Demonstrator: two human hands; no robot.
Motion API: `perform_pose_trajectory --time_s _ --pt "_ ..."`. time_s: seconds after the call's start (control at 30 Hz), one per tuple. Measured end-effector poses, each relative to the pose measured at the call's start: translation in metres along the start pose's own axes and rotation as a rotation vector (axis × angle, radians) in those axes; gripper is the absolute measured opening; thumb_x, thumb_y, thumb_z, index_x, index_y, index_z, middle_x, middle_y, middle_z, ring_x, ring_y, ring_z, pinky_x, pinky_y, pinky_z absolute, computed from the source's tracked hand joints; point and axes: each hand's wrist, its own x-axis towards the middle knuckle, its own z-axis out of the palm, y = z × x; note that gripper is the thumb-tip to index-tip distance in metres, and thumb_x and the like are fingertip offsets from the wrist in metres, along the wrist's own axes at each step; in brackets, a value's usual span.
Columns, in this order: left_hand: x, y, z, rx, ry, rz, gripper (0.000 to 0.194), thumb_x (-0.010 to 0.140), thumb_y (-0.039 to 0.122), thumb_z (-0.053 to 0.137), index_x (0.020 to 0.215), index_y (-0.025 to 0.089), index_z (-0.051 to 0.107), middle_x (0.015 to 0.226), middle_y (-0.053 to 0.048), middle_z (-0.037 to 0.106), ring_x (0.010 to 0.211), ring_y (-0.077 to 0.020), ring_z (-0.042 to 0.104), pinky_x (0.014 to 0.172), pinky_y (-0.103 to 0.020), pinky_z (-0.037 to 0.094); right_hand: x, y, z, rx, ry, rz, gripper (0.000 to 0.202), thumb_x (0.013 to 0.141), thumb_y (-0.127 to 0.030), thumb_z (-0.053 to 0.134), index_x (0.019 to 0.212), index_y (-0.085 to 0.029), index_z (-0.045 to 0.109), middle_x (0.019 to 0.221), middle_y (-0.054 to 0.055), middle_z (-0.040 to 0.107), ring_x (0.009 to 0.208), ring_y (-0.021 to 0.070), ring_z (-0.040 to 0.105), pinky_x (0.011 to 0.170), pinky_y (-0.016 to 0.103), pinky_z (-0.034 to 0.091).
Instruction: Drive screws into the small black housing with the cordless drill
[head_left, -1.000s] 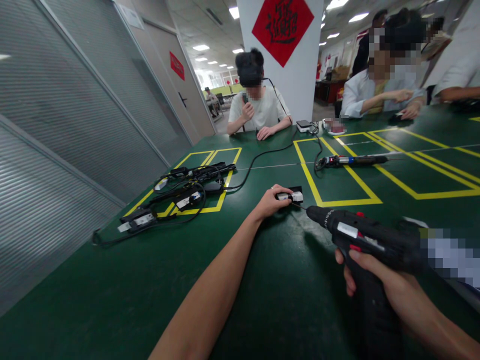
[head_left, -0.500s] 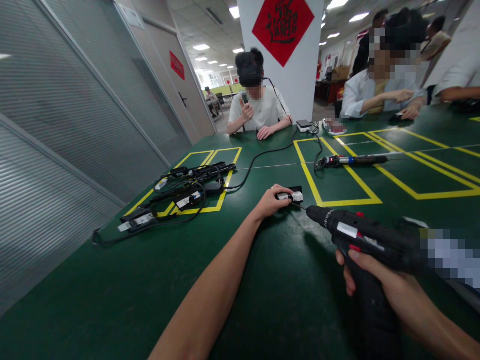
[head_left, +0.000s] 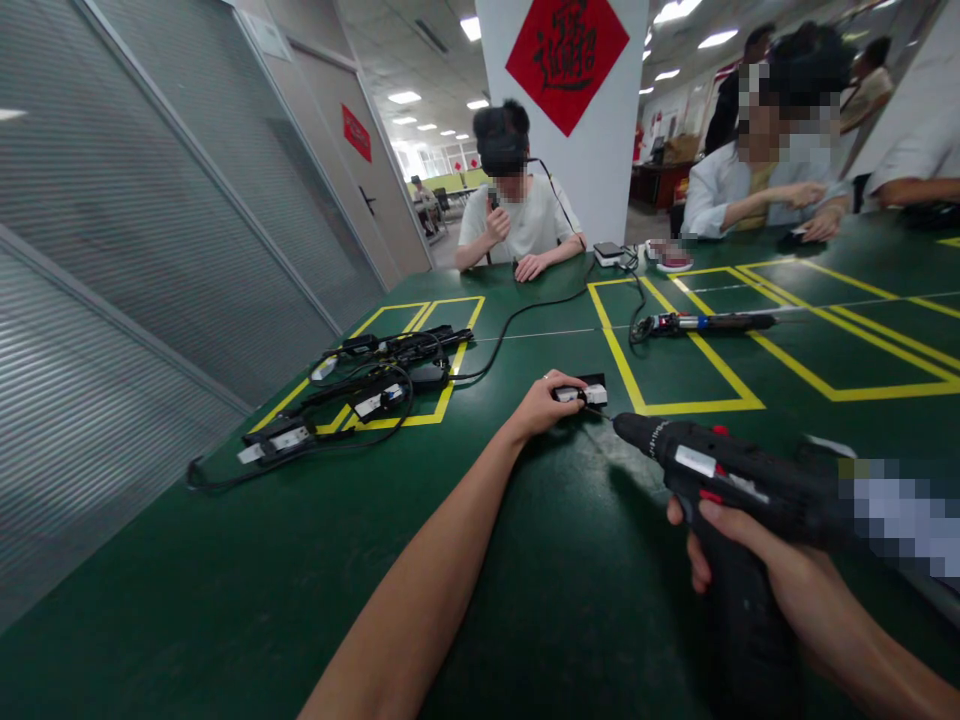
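My right hand (head_left: 780, 560) is wrapped round the handle of a black cordless drill (head_left: 731, 475) with red details and a white label. The drill points left, and its thin bit reaches the near side of a small black piece with white parts (head_left: 597, 393). That piece lies on the green table (head_left: 360, 600), partly covered by my left hand (head_left: 546, 405), whose fingers are closed on it. Whether the bit sits in a screw is too small to tell.
To the left lies a pile of black cables and adapters (head_left: 375, 385). An electric screwdriver (head_left: 712, 321) with a cable rests to the right, across yellow tape lines (head_left: 697, 407). Two people (head_left: 521, 215) wearing headsets sit across the table. A white box (head_left: 611, 253) stands at the far edge.
Almost nothing differs. Both hands, the drill and the small piece keep their places, with only a slight shift of the view.
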Motion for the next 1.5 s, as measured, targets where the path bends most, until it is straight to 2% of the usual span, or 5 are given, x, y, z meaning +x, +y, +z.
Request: perform_pose_trajectory --time_s 0.2,0.37,0.73,1.5 --pt "-0.0007 0.0014 -0.0014 0.005 -0.001 -0.004 0.033 0.071 0.023 0.062 0.103 0.018 0.066 0.100 -0.005 0.057 0.091 -0.0153 0.053 0.080 -0.025 0.044 -0.0004 -0.0005 0.0002 -0.010 -0.006 0.023 0.031 0.086 -0.046 0.050 0.090 -0.018 0.062 0.051 0.000 0.062 0.050 0.0165 0.056 0.049 0.026 0.039" --pt "-0.0002 -0.0002 -0.0006 0.003 0.004 0.001 0.033 0.071 0.024 0.063 0.103 0.018 0.066 0.100 -0.005 0.057 0.090 -0.0148 0.053 0.079 -0.025 0.044 0.0008 -0.0017 0.0005 -0.025 0.014 0.011 0.031 0.085 -0.046 0.051 0.082 -0.018 0.062 0.051 0.001 0.062 0.049 0.0158 0.056 0.049 0.025 0.039" --pt "0.0002 -0.0004 -0.0005 -0.002 0.002 -0.003 0.033 0.071 0.023 0.062 0.104 0.018 0.066 0.101 -0.005 0.057 0.091 -0.0151 0.054 0.080 -0.025 0.044 0.0003 0.0001 0.0014 0.005 -0.012 -0.001 0.031 0.086 -0.045 0.049 0.089 -0.017 0.062 0.050 0.000 0.060 0.050 0.0161 0.055 0.050 0.026 0.039" --pt "-0.0005 0.0002 -0.0010 0.007 -0.006 -0.001 0.033 0.072 0.026 0.062 0.104 0.018 0.065 0.101 -0.005 0.056 0.090 -0.0143 0.053 0.080 -0.025 0.044 -0.0004 -0.0026 0.0044 -0.003 0.014 0.009 0.031 0.085 -0.046 0.051 0.081 -0.018 0.063 0.050 0.000 0.061 0.049 0.0166 0.055 0.049 0.026 0.039"
